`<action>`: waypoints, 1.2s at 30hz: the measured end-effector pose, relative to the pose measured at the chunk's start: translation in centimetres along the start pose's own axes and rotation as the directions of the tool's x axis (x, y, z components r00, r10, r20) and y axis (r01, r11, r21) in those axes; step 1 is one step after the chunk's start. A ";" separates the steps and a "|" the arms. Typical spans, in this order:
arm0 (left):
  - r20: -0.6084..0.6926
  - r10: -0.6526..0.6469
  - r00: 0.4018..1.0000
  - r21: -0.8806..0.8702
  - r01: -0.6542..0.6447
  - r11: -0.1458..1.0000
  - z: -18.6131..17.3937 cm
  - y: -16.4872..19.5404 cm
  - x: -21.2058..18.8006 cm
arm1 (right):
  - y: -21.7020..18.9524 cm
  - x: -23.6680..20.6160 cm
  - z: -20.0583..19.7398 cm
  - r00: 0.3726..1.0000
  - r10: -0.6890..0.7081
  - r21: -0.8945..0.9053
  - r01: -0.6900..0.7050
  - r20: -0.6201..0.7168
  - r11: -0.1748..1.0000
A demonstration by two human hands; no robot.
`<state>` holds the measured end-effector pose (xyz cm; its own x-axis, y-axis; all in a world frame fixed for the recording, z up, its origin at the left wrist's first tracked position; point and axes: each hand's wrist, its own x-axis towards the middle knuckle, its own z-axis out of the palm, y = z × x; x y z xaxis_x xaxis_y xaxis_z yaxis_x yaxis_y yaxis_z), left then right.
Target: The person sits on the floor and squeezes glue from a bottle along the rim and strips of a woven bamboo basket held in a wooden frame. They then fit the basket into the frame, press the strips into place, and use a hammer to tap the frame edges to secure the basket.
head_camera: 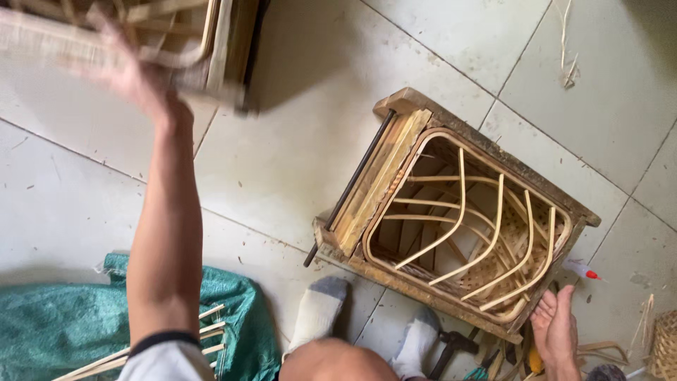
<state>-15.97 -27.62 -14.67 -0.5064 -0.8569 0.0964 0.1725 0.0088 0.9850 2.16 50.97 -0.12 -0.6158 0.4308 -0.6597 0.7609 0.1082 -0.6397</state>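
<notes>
My left hand (134,74) reaches far up and left and grips a woven bamboo basket frame (141,35), which is blurred. My right hand (555,324) hangs low at the right with fingers spread, empty, just beside the corner of a wooden mould box (395,116). Inside that box sits a rounded bamboo basket frame (465,226) with several curved ribs. A dark metal rod (349,187) lies along the box's left side.
A green woven sack (56,324) with bamboo strips (204,331) lies at lower left. My socked feet (317,310) rest by the box. Hand tools (458,349), a small red-capped tube (584,270) and a woven basket (664,342) sit at lower right on the tiled floor.
</notes>
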 end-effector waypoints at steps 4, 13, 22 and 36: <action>0.221 -0.320 0.921 0.215 0.274 0.937 0.7 1.2 2.3 | 0.2 1.2 0.6 0.999 -0.044 -0.004 0.044 -0.003 0.999; 0.648 -0.748 0.145 0.693 0.295 0.658 5.7 1.8 -25.0 | -1.5 2.1 3.7 0.993 -0.110 -0.050 0.112 0.033 0.992; 0.662 -0.589 0.464 0.414 0.429 0.803 -1.3 7.1 -26.6 | -2.8 3.5 6.7 0.978 -0.180 -0.324 0.204 0.102 0.924; -0.281 -0.792 0.542 0.474 0.796 0.376 -24.5 16.4 -4.3 | -7.7 -4.1 38.9 0.190 -0.366 0.168 0.639 0.911 0.751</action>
<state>9.76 -36.42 -2.46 -0.1738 -0.6162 -0.7682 -0.7386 -0.4344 0.5155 -9.07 13.47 -7.85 -0.5814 -0.7741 -0.2504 0.1432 0.2056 -0.9681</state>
